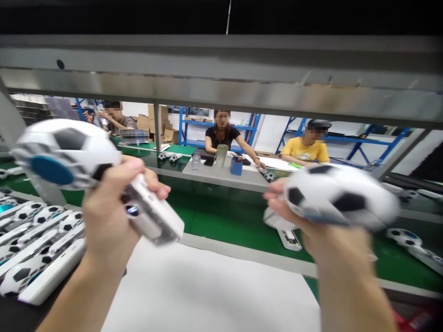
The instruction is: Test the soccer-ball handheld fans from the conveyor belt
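Our left hand (110, 203) is closed around the handle of a football-patterned device (72, 140), raised at left; our right hand (320, 235) curls around a second device (341, 196), blurred, at right. Below lies a white sheet (207, 290), with rowed devices (44, 240) leftward. Beyond the green counter (211, 219) are three people (304, 148).

we list one left hand (109, 198), raised, curled in a grip, left forearm (78, 288) slanting inward. we list one right hand (316, 228), raised, also gripping, right forearm (349, 286) blurred.

R ball device (346, 196) v. blurry, display (132, 210) nos. illegible
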Tool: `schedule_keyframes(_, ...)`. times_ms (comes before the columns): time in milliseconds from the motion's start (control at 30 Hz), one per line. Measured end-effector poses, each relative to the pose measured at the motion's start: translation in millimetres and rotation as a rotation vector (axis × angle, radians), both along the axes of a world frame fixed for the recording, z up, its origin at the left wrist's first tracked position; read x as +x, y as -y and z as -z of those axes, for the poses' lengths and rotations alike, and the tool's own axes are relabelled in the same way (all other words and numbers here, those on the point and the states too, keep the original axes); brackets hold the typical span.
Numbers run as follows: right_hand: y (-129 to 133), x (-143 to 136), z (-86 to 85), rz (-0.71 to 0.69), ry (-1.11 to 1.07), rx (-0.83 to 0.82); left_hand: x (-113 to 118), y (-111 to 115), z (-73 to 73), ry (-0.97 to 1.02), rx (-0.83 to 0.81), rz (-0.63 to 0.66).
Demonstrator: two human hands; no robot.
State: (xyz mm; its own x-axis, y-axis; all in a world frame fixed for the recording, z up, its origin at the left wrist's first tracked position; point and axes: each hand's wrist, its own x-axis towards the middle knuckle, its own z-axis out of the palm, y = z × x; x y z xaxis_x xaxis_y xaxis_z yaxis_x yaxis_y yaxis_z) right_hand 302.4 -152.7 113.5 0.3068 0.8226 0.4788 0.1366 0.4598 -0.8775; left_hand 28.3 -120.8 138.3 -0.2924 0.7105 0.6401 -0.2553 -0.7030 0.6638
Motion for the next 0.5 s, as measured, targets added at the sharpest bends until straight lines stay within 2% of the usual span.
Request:
schedule_keyframes(33, -16, -3, 5.7, 0.001, 0.021, -0.036, 2, -11, 8.1, -0.053, -0.054, -0.046)
schedule_keyframes(67, -32, -7, 14.5, 0.0, 0.03, -0.091, 5, -24, 18.1, -0.133, -0.091, -0.173)
schedule_keyframes(100, -48, -10, 26.0, 0.025, 0.043, -0.15, 8, -38, 29.9, -0.31, -0.207, -0.135)
schedule_keyframes(233, -96, -14, 84.5, 0.155, 0.188, -0.379, 19, -97, 86.5, -0.518, -0.378, -0.032)
schedule_keyframes(300, -109, -12, 111.6, 0.227, 0.271, -0.47, 20, -121, 115.5, -0.614, -0.433, -0.01)
schedule_keyframes(367, -117, -9, 133.5, 0.299, 0.363, -0.55, 18, -139, 142.2, -0.709, -0.475, -0.042)
schedule_keyframes(433, -121, -7, 149.3, 0.326, 0.474, -0.619, 13, -149, 165.0, -0.818, -0.507, -0.117)
schedule_keyframes(500, -123, -5, 158.2, 0.303, 0.591, -0.668, 8, -155, 183.0, -0.946, -0.534, -0.205)
